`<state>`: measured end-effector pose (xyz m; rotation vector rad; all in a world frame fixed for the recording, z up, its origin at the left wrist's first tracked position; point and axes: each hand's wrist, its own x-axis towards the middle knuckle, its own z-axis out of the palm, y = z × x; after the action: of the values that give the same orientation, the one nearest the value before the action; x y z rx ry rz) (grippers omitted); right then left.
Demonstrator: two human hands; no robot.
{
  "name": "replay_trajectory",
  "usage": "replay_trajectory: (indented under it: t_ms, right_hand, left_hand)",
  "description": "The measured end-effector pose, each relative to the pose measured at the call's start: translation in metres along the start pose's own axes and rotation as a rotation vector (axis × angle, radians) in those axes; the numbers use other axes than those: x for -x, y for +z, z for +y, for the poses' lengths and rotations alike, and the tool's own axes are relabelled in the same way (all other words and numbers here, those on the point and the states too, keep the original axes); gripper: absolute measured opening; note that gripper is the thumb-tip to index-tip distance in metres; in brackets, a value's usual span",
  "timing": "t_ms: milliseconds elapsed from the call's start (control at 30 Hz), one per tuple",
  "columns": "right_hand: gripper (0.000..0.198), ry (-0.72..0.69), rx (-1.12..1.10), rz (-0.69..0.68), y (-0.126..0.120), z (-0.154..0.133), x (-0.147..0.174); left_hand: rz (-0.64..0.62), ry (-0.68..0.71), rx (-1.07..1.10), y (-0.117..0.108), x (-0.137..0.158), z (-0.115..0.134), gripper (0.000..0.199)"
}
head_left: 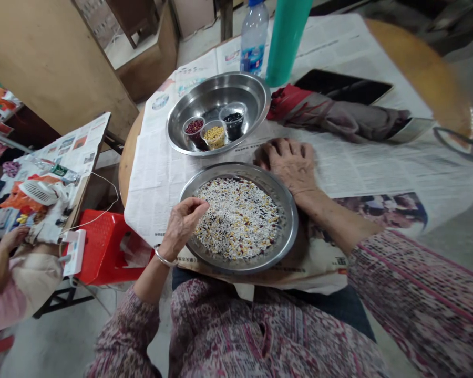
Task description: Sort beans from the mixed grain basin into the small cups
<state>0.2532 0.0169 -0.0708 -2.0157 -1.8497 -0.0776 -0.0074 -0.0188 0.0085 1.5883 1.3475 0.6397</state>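
A shallow metal bowl (294, 220) close to my body holds white rice grains mixed with black, yellow and dark red beans (236, 218). Over its left rim is my left hand (183, 223), thumb and fingers pinched together; whatever they may hold is too small to tell. My right hand (294, 165) rests on the newspaper by the bowl's upper right rim, fingers apart and slightly bent, holding nothing visible. Farther back, a second metal bowl (256, 97) contains three clear plastic cups: red beans (194, 126), yellow beans (214, 134) and black beans (233, 118).
Newspaper (378, 168) covers the round table. Behind the bowls stand a plastic water bottle (254, 39) and a green bottle (287, 42). A folded umbrella (339, 115) and a dark tablet (342, 85) lie right. Another person's hand (13, 237) is at the left table, near a red stool (106, 247).
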Motion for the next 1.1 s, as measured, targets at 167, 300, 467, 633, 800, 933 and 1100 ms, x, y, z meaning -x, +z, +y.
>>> replay_trajectory:
  t_ms: [167, 300, 467, 633, 800, 933, 1100]
  right_hand:
    - [0.048, 0.007, -0.032, -0.023, -0.002, 0.000, -0.001]
    - [0.048, 0.011, -0.019, -0.030, -0.002, 0.000, -0.002]
    - [0.049, 0.004, 0.042, -0.032, 0.001, 0.001, -0.001]
    - [0.049, 0.007, 0.038, 0.005, 0.003, 0.002, -0.001]
    - [0.052, 0.003, 0.056, -0.003, 0.000, 0.001, 0.000]
    - [0.052, -0.008, 0.061, -0.017, -0.002, 0.000, 0.000]
    - [0.047, 0.003, 0.017, -0.026, -0.002, 0.000, -0.001]
  left_hand:
    - [-0.089, -0.203, 0.387, -0.002, -0.002, 0.003, 0.014]
    - [-0.107, -0.191, 0.397, -0.002, -0.004, -0.002, 0.013]
    - [0.008, 0.167, -0.243, 0.004, -0.002, -0.009, 0.006]
    - [0.063, 0.411, -0.694, 0.011, -0.003, -0.018, 0.010]
    - [0.064, 0.440, -0.788, 0.013, -0.005, -0.025, 0.008]
    - [0.051, 0.426, -0.827, 0.014, -0.006, -0.025, 0.007]
    - [0.041, 0.431, -0.830, 0.013, -0.007, -0.024, 0.008]
